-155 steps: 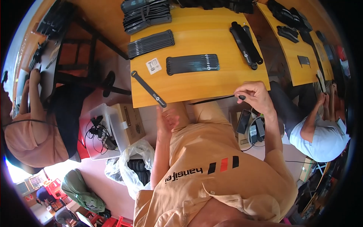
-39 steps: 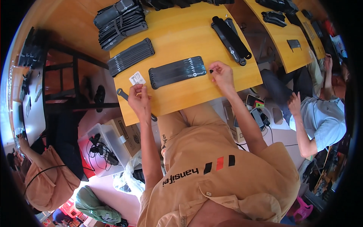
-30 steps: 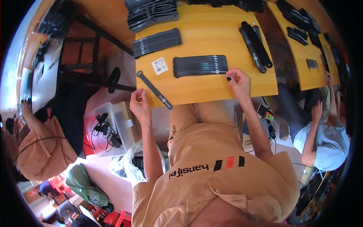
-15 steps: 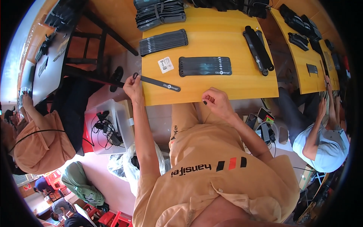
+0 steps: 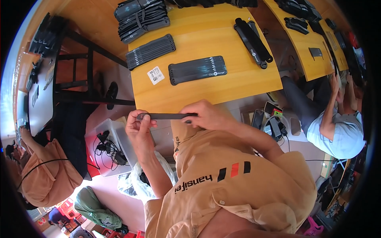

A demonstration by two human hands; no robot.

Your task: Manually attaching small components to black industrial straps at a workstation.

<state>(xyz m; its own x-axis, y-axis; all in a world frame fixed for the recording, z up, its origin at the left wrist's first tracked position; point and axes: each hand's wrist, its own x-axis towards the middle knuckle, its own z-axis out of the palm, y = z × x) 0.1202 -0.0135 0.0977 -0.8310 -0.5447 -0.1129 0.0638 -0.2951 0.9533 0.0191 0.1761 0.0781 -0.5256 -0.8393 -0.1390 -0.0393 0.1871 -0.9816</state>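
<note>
Just off the near edge of the table, a slim black strap [image 5: 166, 116] is stretched level between my two hands. My left hand [image 5: 139, 125] pinches its rounded end between thumb and fingers. The other end lies in the closed fingers of my right hand [image 5: 207, 114], and a small dark bit shows at those fingertips. Beyond my hands, a neat row of overlapping black straps [image 5: 198, 70] with pale printing lies on the table. A second fanned row of straps [image 5: 151, 51] is farther left, with a white label [image 5: 155, 75] between the two.
The yellow table [image 5: 226, 89] also bears a tied stack of straps [image 5: 141, 20] at the far left and long black straps [image 5: 253, 41] at the right. A clear bin of cables [image 5: 127, 139] stands by my left arm. Co-workers sit at both sides.
The strap has come from the table's left edge toward me and turned level. My right hand, free of it before, has closed on its other end. The view has shifted.
</note>
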